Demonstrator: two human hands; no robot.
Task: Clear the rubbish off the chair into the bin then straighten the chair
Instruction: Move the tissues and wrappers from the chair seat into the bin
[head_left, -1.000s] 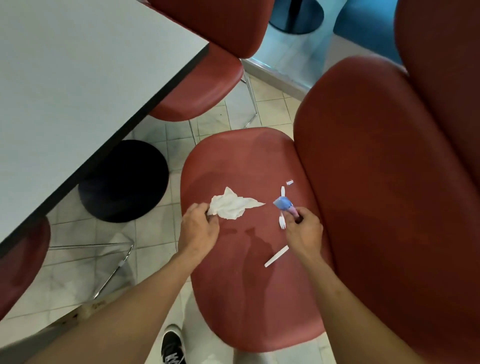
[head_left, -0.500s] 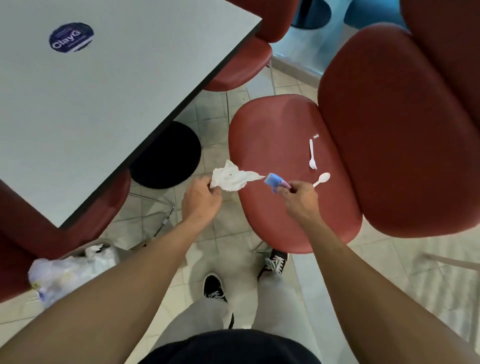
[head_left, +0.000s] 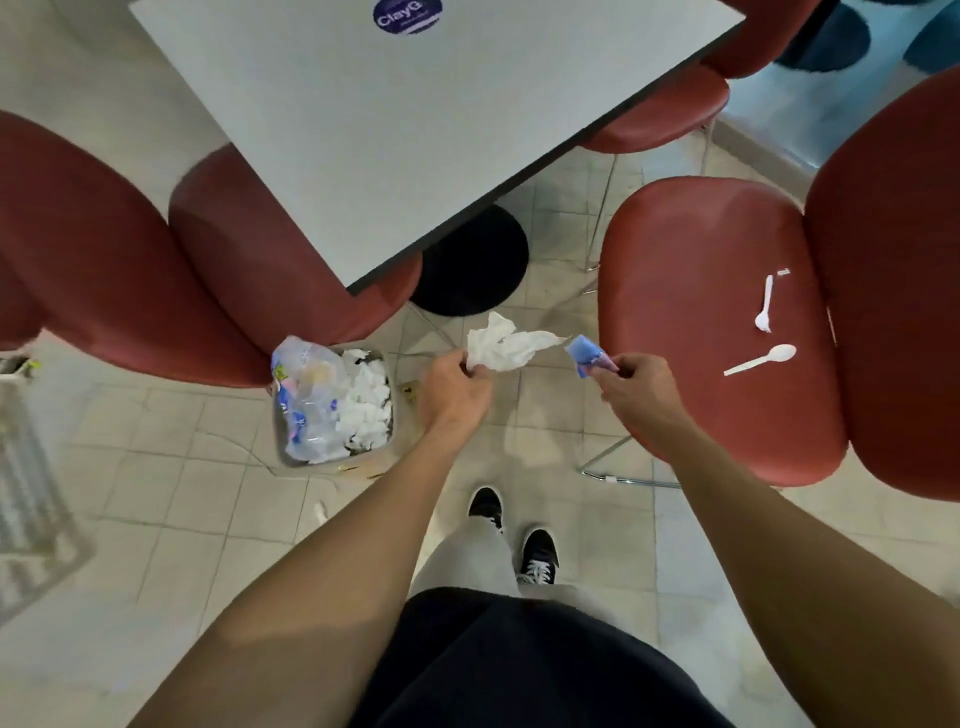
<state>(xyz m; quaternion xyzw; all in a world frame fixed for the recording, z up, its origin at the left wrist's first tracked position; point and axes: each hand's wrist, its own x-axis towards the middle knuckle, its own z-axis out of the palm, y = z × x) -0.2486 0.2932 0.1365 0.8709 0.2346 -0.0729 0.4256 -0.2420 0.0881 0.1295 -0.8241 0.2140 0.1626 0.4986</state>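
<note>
The left hand (head_left: 454, 392) pinches a crumpled white napkin (head_left: 506, 343) over the tiled floor (head_left: 171, 499), just right of the bin (head_left: 335, 405). The right hand (head_left: 636, 387) pinches a small blue wrapper (head_left: 584, 353) at the front edge of the chair (head_left: 696, 291) on the right. Napkin tip and wrapper are nearly touching, both held off the seat.

On that seat, near its back edge, lie a white plastic fork (head_left: 764, 304), a white plastic spoon (head_left: 761, 359) and a tiny white scrap (head_left: 783, 272), all apart from one another. The seat's front half is bare.

The bin stands on the floor, heaped with white tissues and clear plastic. Its far rim sits under the front edge of a second red chair (head_left: 218, 260) on the left, which hangs over part of the opening; the near side and the right side are uncovered.

The corner of the grey surface (head_left: 415, 135) juts out above that second chair's seat, with its black round base (head_left: 470, 265) on the floor behind. Between bin and right chair runs a strip of open floor where the person's black shoes (head_left: 537, 556) stand. The right chair's metal leg (head_left: 623, 478) reaches along the floor into that strip.
</note>
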